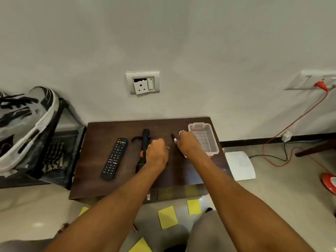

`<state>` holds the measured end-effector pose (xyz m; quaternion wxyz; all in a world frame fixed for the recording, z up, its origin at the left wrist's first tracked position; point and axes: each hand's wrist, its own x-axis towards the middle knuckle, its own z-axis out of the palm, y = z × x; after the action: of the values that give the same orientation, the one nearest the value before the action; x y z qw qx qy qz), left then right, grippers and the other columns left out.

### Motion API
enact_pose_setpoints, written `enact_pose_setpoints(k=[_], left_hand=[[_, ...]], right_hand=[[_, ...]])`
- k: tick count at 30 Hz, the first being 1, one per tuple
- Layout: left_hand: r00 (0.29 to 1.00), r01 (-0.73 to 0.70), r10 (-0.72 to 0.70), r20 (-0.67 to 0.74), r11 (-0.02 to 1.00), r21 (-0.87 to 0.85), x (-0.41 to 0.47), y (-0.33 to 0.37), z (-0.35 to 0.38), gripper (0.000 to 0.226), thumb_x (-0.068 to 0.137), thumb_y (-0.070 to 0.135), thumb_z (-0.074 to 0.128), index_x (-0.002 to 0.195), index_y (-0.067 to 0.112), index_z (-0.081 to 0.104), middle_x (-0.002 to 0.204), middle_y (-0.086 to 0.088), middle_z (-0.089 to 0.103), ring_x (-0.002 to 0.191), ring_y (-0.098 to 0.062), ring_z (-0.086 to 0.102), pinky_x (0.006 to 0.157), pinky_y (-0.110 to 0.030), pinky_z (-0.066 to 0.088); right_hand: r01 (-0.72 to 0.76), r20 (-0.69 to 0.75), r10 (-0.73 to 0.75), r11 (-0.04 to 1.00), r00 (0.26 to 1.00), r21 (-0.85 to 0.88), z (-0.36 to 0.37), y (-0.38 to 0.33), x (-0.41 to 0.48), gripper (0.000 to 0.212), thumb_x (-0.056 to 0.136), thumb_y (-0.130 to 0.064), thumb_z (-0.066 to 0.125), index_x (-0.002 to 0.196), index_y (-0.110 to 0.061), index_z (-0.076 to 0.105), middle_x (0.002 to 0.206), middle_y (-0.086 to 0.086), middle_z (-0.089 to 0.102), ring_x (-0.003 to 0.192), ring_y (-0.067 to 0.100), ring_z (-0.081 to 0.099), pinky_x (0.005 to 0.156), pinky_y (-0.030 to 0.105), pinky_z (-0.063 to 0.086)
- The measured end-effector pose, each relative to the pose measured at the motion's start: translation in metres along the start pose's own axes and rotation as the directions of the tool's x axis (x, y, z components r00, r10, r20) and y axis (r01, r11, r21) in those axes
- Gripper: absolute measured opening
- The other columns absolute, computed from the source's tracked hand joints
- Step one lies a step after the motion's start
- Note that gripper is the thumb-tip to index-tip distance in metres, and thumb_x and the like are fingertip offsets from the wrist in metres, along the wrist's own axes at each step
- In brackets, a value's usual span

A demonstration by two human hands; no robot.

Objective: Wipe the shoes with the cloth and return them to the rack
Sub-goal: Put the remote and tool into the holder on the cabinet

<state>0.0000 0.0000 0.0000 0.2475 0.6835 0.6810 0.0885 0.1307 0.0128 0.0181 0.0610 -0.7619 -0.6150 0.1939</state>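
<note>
Standing on the rack (pixel 46 146) at the far left, the black-and-white shoe (pixel 25 124) was well apart from both hands, and by the look of it unwiped. On the dark table (pixel 94 179) lay a remote (pixel 114 158) and, just right of it, a black tool (pixel 144 142) with an orange band. The left hand (pixel 157 153) hovered beside that tool, fingers curled under; whether it gripped anything could not be told. Yellow squares (pixel 167 217) lay on the floor nearer the person, possibly the cloth. The right hand (pixel 189 144) pinched a small white item (pixel 175 140), too blurred to name, next to a clear container (pixel 204 139). To do this step well, the person would likely need to free both hands, take a cloth in one, then reach left and grasp the shoe firmly by its body, not its loose laces.
</note>
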Motion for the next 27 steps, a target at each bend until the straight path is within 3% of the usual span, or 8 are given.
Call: enact_pose_setpoints(k=[4, 12, 15, 17, 19, 22, 24, 27], left_hand=[[0.997, 0.070, -0.070, -0.019, 0.997, 0.038, 0.020, -0.002, 0.007, 0.026, 0.099, 0.022, 0.064, 0.118, 0.005, 0.059, 0.119, -0.019, 0.067, 0.112, -0.040, 0.065, 0.087, -0.046, 0.055], [0.992, 0.118, -0.121, -0.014, 0.980, -0.162, 0.026, 0.003, 0.008, 0.028, 0.096, 0.010, 0.059, 0.123, 0.005, 0.054, 0.119, -0.021, 0.064, 0.107, -0.041, 0.065, 0.087, -0.047, 0.056], [0.994, 0.106, -0.109, -0.007, 0.977, -0.187, 0.018, 0.000, -0.002, 0.040, 0.096, 0.011, 0.058, 0.136, 0.011, 0.054, 0.126, -0.018, 0.061, 0.115, -0.040, 0.062, 0.092, -0.046, 0.054], [0.997, 0.072, -0.072, 0.006, 0.969, -0.237, 0.016, -0.002, -0.008, 0.048, 0.094, 0.010, 0.061, 0.141, 0.021, 0.054, 0.130, -0.014, 0.060, 0.115, -0.036, 0.062, 0.093, -0.044, 0.055], [0.999, 0.044, -0.047, -0.001, 0.940, -0.338, 0.017, 0.000, -0.014, 0.047, 0.091, 0.010, 0.064, 0.134, 0.027, 0.061, 0.126, -0.011, 0.063, 0.105, -0.034, 0.068, 0.090, -0.045, 0.059], [1.000, 0.006, -0.018, -0.023, 0.889, -0.457, 0.018, 0.012, -0.028, 0.037, 0.089, 0.006, 0.064, 0.122, 0.022, 0.069, 0.107, -0.010, 0.072, 0.084, -0.032, 0.075, 0.076, -0.046, 0.064], [0.999, -0.028, 0.011, -0.036, 0.871, -0.491, 0.019, 0.026, -0.038, 0.034, 0.091, 0.007, 0.065, 0.122, 0.019, 0.068, 0.099, -0.009, 0.073, 0.069, -0.027, 0.075, 0.064, -0.043, 0.064], [0.997, -0.080, 0.063, -0.049, 0.850, -0.521, 0.023, 0.055, -0.041, 0.035, 0.092, 0.008, 0.066, 0.124, 0.020, 0.062, 0.095, -0.004, 0.072, 0.066, -0.024, 0.074, 0.060, -0.041, 0.064]], right_hand=[[-0.001, 0.017, 0.001, 0.999, 1.000, -0.035, 0.012, 0.000, 0.007, 0.021, 0.100, -0.019, 0.061, 0.115, -0.004, 0.062, 0.117, 0.020, 0.067, 0.109, 0.038, 0.064, 0.087, 0.041, 0.051], [0.048, -0.041, -0.047, 0.999, 0.998, 0.025, 0.021, -0.001, 0.008, 0.019, 0.099, -0.012, 0.058, 0.115, -0.003, 0.061, 0.118, 0.021, 0.067, 0.107, 0.038, 0.064, 0.083, 0.041, 0.052], [0.080, -0.115, -0.062, 0.983, 0.991, 0.165, 0.014, -0.003, 0.004, 0.029, 0.095, -0.014, 0.061, 0.123, -0.007, 0.062, 0.115, 0.017, 0.070, 0.105, 0.035, 0.066, 0.085, 0.041, 0.054], [0.084, -0.153, -0.028, 0.926, 0.988, 0.369, 0.004, -0.002, -0.001, 0.045, 0.091, -0.013, 0.064, 0.136, -0.010, 0.058, 0.105, 0.011, 0.070, 0.098, 0.025, 0.067, 0.088, 0.039, 0.055], [0.090, -0.197, 0.030, 0.815, 0.980, 0.572, -0.013, 0.004, -0.006, 0.052, 0.089, -0.012, 0.064, 0.141, -0.014, 0.055, 0.089, 0.002, 0.064, 0.083, 0.015, 0.063, 0.080, 0.030, 0.055], [0.073, -0.240, 0.129, 0.725, 0.962, 0.685, -0.036, 0.029, -0.009, 0.052, 0.092, -0.013, 0.063, 0.143, -0.018, 0.052, 0.081, -0.009, 0.059, 0.077, 0.005, 0.059, 0.071, 0.009, 0.044], [0.062, -0.243, 0.139, 0.742, 0.960, 0.668, -0.046, 0.049, -0.011, 0.052, 0.095, -0.016, 0.064, 0.145, -0.020, 0.050, 0.090, -0.013, 0.060, 0.086, 0.005, 0.060, 0.081, 0.013, 0.045], [0.026, -0.220, 0.157, 0.757, 0.963, 0.652, -0.052, 0.073, -0.012, 0.060, 0.092, -0.021, 0.070, 0.147, -0.024, 0.046, 0.122, -0.001, 0.061, 0.108, 0.016, 0.057, 0.092, 0.029, 0.049]])
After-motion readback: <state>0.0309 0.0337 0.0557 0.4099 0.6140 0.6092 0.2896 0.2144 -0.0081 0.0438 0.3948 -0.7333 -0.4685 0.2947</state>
